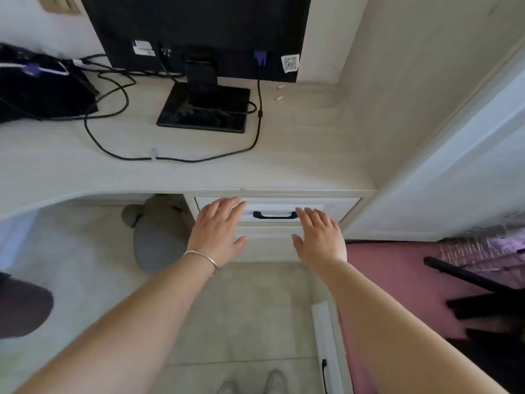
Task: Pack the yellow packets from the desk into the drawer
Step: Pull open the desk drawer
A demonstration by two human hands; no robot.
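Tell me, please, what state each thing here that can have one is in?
drawer: shut, handle not gripped.
left hand: open, fingers straight, at the drawer front.
right hand: open, fingers straight, beside the handle.
monitor: upright, its back to the camera.
blue plug: seated in the monitor.

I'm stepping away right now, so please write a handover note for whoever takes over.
Left hand open, empty, fingers at the drawer front, left of the handle.
Right hand open, empty, right of the handle.
Drawer shut; its contents are hidden.
No yellow packets show on the desk.
Done, it seems: packing and closing.
Left: perhaps only confirm nothing remains out of view.
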